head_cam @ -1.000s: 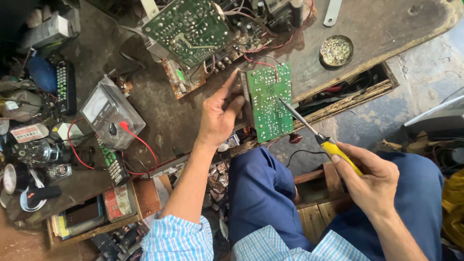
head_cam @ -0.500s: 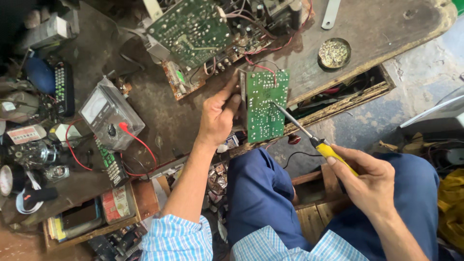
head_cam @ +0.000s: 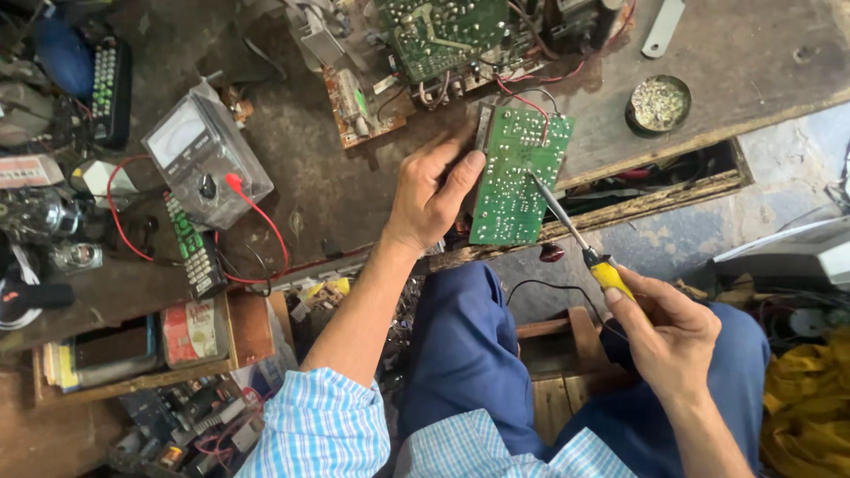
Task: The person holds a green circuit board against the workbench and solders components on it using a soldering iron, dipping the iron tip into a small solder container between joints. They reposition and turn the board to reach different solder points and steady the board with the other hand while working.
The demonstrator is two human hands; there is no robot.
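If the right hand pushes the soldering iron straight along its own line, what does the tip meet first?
The right hand aims the soldering iron up-left; its tip seems already at the small green circuit board steadied by the left hand.

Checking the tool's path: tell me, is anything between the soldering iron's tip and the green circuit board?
Nothing visible: the soldering iron in the right hand has its tip on the green circuit board, which the left hand steadies.

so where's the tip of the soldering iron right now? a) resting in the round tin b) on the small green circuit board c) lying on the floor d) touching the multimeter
b, the soldering iron in the right hand has its tip on the small green circuit board, which the left hand steadies at the bench edge.
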